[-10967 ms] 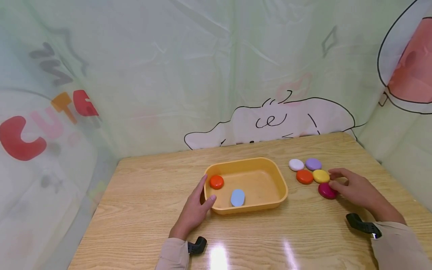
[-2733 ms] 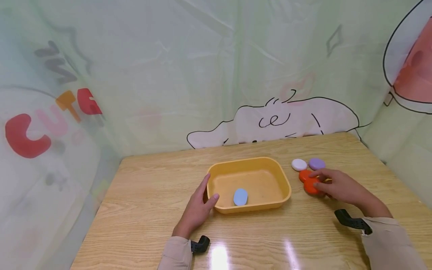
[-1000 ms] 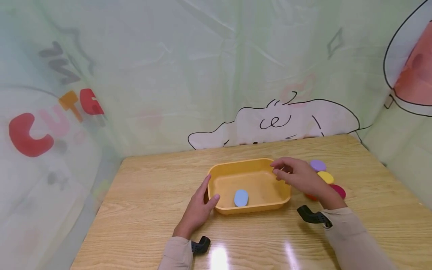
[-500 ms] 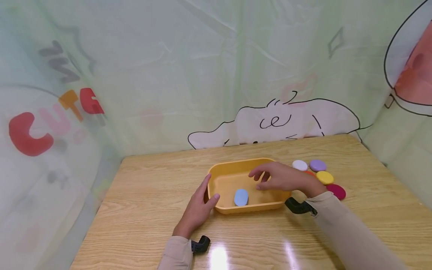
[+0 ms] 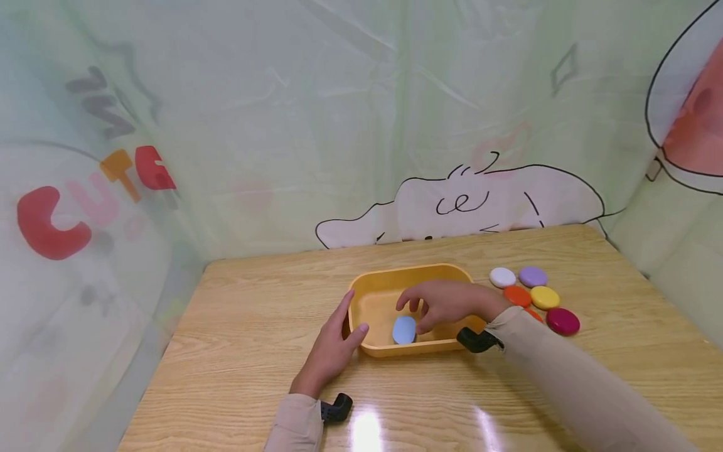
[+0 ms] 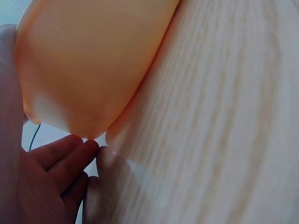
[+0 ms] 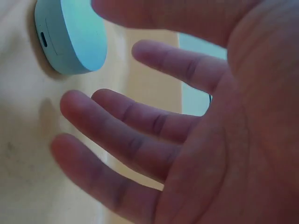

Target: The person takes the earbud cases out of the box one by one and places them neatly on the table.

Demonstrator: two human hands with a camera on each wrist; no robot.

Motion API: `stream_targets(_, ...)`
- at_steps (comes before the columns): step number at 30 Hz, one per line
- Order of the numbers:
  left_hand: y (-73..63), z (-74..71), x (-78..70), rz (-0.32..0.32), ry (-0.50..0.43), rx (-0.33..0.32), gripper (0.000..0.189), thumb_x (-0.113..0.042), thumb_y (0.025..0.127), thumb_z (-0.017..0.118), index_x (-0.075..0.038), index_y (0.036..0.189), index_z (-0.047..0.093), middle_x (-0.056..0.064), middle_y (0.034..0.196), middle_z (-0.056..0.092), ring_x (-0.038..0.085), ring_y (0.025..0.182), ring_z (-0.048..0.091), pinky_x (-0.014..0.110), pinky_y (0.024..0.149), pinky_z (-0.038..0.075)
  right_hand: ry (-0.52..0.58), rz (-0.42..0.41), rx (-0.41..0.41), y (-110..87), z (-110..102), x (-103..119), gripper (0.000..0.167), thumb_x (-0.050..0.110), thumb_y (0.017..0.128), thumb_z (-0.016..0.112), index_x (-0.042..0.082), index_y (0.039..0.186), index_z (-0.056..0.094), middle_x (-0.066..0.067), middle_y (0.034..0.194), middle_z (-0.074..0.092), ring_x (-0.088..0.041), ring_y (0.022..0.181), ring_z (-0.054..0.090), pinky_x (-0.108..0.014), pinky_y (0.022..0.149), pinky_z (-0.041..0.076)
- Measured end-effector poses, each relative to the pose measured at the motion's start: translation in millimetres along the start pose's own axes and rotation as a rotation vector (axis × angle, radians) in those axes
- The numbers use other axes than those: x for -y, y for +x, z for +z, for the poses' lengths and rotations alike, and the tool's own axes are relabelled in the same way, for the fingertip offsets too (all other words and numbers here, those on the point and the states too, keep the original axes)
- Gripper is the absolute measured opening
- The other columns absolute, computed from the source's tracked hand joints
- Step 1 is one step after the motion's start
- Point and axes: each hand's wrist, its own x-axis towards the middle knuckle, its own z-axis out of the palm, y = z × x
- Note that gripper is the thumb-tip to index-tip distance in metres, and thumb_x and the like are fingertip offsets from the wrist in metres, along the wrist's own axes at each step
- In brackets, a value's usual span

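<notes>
A light blue oval case (image 5: pixel 403 329) lies in the yellow-orange tray (image 5: pixel 373 282), near its front wall. In the right wrist view the oval case (image 7: pixel 86 37) shows a small dark slot in its side. My right hand (image 5: pixel 446 304) hovers over the tray, its fingers loosely bent around the case's right and far sides. A gap separates these fingers from the case. My left hand (image 5: pixel 327 355) rests at the tray's left end, thumb by the front corner and forefinger along the rim. From the left wrist, straight fingertips touch the outside of the tray (image 6: pixel 88 70).
To the tray's right lie glossy round discs: white (image 5: pixel 503 277), purple (image 5: pixel 533 276), red-orange (image 5: pixel 516 296), yellow (image 5: pixel 545 297) and magenta (image 5: pixel 563 321). My right sleeve partly covers a second red-orange disc (image 5: pixel 534 314). A printed curtain (image 5: pixel 282 157) hangs behind the wooden table (image 5: pixel 237 351).
The red-orange disc that lay in the tray now sits among the other discs. My right hand has let go of it and moved left over the tray. My left hand has stayed put.
</notes>
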Motion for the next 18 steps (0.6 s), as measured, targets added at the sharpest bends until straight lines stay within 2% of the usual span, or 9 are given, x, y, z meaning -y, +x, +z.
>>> stream_targets(7,0.1,-0.5,-2.5,0.0,-0.004,0.006,0.072,-0.049,0.1,0.057,-0.046,0.158,0.015,-0.011,0.163,0.02,0.018,0.149,0.023,0.047,0.119,0.025,-0.039,0.045,0.094,12.5,1,7,0.05,0.014,0.083,0.081,0.018,0.13,0.063,-0.01,0.116,0.062,-0.017,0.088,0.062,-0.034,0.078,0.054)
stream_targets(13,0.9,-1.4,-1.6,0.025,-0.012,0.017,0.072,-0.047,0.1,0.057,-0.043,0.159,0.015,-0.011,0.163,0.02,0.014,0.149,0.022,0.044,0.12,0.024,-0.115,0.045,0.145,24.2,2,7,0.048,0.012,0.082,0.081,0.024,0.126,0.066,-0.004,0.108,0.061,-0.019,0.089,0.054,-0.033,0.075,0.049)
stream_targets(18,1.2,-0.9,0.1,0.026,-0.003,0.011,0.072,-0.047,0.1,0.057,-0.045,0.159,0.015,-0.012,0.163,0.02,0.014,0.148,0.022,0.043,0.12,0.024,-0.125,0.049,0.184,30.8,3,5,0.047,0.006,0.08,0.08,0.027,0.121,0.069,-0.002,0.102,0.06,-0.019,0.086,0.053,-0.031,0.072,0.046)
